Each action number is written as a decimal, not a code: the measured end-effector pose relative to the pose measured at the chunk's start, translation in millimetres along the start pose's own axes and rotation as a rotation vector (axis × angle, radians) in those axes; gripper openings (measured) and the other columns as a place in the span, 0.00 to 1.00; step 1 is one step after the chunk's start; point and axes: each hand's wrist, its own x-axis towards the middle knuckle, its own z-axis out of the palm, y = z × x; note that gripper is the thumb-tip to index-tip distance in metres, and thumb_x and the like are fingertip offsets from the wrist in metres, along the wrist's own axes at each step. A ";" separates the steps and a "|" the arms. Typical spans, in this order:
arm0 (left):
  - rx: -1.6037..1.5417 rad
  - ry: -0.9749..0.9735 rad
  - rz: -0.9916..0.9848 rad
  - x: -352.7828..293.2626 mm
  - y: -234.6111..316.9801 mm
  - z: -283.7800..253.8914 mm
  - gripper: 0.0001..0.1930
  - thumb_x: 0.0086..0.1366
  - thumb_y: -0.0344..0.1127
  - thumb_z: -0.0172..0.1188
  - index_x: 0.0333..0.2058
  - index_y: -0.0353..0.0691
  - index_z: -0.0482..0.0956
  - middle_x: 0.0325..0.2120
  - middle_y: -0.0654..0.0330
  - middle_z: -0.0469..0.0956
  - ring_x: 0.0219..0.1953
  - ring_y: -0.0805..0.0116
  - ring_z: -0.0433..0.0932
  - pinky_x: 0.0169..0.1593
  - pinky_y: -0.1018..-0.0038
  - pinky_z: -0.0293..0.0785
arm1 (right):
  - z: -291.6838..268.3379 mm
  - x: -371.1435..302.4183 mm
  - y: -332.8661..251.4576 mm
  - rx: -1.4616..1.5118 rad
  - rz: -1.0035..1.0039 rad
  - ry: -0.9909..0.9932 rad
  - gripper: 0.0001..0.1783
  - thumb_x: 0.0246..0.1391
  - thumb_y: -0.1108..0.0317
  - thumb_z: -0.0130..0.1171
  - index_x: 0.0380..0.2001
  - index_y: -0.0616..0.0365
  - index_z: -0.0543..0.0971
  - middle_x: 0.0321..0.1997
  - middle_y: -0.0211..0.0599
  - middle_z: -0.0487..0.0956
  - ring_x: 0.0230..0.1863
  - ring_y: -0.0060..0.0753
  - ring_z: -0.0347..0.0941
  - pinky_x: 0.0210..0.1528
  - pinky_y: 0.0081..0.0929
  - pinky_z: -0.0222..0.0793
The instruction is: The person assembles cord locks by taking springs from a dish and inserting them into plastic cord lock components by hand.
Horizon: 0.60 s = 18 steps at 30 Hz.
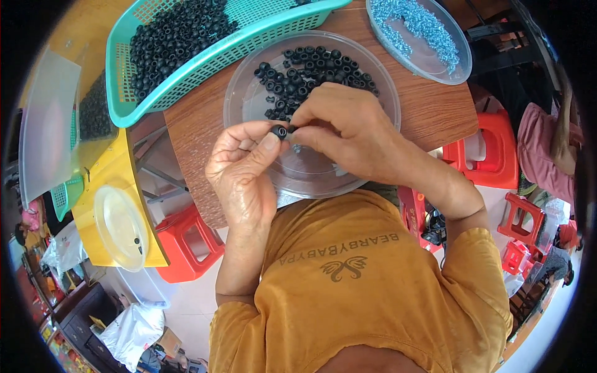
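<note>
My left hand (pixel 242 168) pinches a small round black plastic piece (pixel 279 132) with a hole in its end, between thumb and fingertips. Close beside it, my right hand (pixel 357 127) has its thumb and forefinger closed on a smaller dark piece (pixel 291 128), partly hidden by the fingers. Both hands are over the near part of a clear round tray (pixel 234 93). Many loose black round pieces (pixel 311 68) lie in the tray's far half, some behind my right hand. Whether the two held pieces touch is hard to see.
A turquoise mesh basket (pixel 205 65) of black pieces stands at far left on the brown tabletop (pixel 429 118). A clear dish (pixel 461 65) with shiny blue pieces sits at far right. Red stools (pixel 186 245) flank the table; a yellow table (pixel 118 168) bears a round lid.
</note>
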 end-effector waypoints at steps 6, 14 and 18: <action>0.014 0.035 0.033 -1.6 -4.8 6.1 0.08 0.54 0.17 0.60 0.34 0.29 0.74 0.32 0.51 0.79 0.33 0.69 0.78 0.39 0.74 0.78 | 7.4 -3.1 -5.1 -0.049 -0.061 0.137 0.09 0.41 0.75 0.63 0.28 0.59 0.74 0.23 0.37 0.72 0.26 0.40 0.71 0.26 0.32 0.65; 0.041 0.056 0.025 -3.0 -8.9 7.7 0.09 0.54 0.19 0.61 0.35 0.30 0.74 0.31 0.52 0.79 0.31 0.65 0.76 0.39 0.74 0.73 | 6.0 -5.5 -6.9 0.102 0.006 0.195 0.10 0.40 0.78 0.63 0.29 0.60 0.74 0.22 0.35 0.71 0.24 0.36 0.69 0.27 0.28 0.65; 0.021 0.060 0.033 -3.9 -11.5 9.0 0.09 0.53 0.16 0.61 0.34 0.30 0.75 0.32 0.53 0.79 0.33 0.71 0.77 0.41 0.77 0.75 | 5.8 -6.0 -4.0 0.137 0.030 0.180 0.09 0.36 0.75 0.62 0.24 0.58 0.73 0.22 0.38 0.72 0.27 0.43 0.70 0.29 0.35 0.66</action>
